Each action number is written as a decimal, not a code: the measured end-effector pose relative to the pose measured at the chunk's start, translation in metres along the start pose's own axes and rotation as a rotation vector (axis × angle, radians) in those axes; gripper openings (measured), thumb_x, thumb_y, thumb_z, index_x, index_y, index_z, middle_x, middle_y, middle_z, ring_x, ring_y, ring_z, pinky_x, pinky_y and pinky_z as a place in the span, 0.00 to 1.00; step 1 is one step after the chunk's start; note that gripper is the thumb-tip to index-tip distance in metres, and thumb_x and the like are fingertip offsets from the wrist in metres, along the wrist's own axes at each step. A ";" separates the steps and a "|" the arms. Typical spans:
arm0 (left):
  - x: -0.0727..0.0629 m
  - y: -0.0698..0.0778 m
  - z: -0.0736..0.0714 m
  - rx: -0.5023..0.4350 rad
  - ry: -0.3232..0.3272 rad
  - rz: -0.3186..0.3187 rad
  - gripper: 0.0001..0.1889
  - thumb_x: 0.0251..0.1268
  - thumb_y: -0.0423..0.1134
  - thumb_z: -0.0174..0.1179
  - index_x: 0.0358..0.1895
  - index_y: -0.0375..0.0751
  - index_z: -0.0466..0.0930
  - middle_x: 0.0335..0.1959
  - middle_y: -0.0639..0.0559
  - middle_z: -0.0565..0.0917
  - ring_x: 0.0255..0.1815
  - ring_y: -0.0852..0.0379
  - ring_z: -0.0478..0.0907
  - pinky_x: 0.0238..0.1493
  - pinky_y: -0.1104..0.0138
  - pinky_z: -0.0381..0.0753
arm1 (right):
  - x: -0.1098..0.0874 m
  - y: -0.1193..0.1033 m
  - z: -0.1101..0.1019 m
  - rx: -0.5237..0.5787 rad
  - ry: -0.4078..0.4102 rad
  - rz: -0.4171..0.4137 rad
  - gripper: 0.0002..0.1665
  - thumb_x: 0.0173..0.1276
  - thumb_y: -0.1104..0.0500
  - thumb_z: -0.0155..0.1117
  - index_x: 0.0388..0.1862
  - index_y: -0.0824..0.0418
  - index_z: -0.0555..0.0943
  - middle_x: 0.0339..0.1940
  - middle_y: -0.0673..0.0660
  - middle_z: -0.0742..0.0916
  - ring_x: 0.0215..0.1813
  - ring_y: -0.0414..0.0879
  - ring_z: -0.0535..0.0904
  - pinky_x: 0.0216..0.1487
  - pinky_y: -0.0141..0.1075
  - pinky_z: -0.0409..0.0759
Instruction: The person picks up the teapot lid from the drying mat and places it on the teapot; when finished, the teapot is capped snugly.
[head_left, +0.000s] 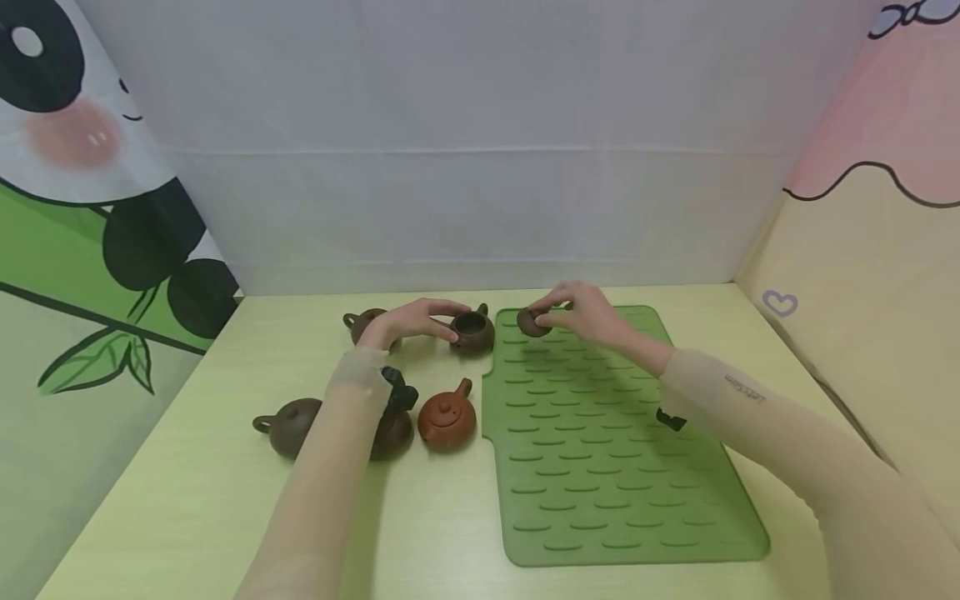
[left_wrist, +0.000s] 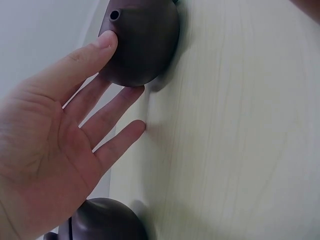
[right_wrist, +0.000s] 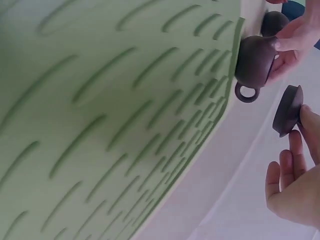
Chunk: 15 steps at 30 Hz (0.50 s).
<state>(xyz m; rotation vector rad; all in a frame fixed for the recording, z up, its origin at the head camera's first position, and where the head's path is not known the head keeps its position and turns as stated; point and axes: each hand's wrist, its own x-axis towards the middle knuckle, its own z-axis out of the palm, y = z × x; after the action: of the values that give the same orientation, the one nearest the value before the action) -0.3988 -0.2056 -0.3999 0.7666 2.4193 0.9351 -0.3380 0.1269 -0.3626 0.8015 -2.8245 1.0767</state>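
Observation:
The uncovered dark brown teapot (head_left: 476, 335) stands at the back beside the green mat's left edge, its dark inside visible from above. My left hand (head_left: 417, 320) holds it at the spout side; in the left wrist view the thumb presses just under the spout of the teapot (left_wrist: 145, 47) and other fingers reach behind its body. Over the mat's far left corner, my right hand (head_left: 587, 313) pinches a round dark brown lid (head_left: 533, 323) between thumb and fingers. The right wrist view catches this lid (right_wrist: 288, 111) tilted on edge, apart from the pot.
A green ribbed mat (head_left: 600, 467) covers the table's right middle. Left of it sit a reddish-brown lidded teapot (head_left: 447, 421) and dark teapots (head_left: 294, 427), one partly behind my left forearm. Another dark teapot (head_left: 363, 323) stands behind my left wrist. A pale wall (head_left: 480, 208) closes the back.

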 end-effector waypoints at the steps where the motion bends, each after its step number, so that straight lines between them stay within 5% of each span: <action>1: 0.000 0.000 0.000 -0.004 0.000 -0.002 0.35 0.67 0.41 0.64 0.76 0.46 0.61 0.77 0.45 0.63 0.80 0.44 0.56 0.78 0.44 0.56 | 0.004 -0.002 0.001 0.007 0.001 0.003 0.15 0.66 0.54 0.70 0.51 0.52 0.88 0.50 0.54 0.88 0.58 0.52 0.79 0.58 0.47 0.78; 15: 0.000 -0.002 -0.001 0.038 -0.009 0.039 0.35 0.67 0.46 0.63 0.76 0.48 0.61 0.76 0.43 0.65 0.78 0.42 0.59 0.76 0.45 0.60 | 0.042 -0.020 0.039 0.161 0.110 0.028 0.17 0.67 0.53 0.69 0.55 0.52 0.86 0.51 0.55 0.85 0.57 0.51 0.77 0.58 0.46 0.79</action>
<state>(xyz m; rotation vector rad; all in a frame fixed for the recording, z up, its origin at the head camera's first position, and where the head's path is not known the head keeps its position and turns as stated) -0.4001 -0.2074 -0.4003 0.8322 2.4286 0.9011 -0.3589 0.0708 -0.3717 0.6909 -2.6932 1.3224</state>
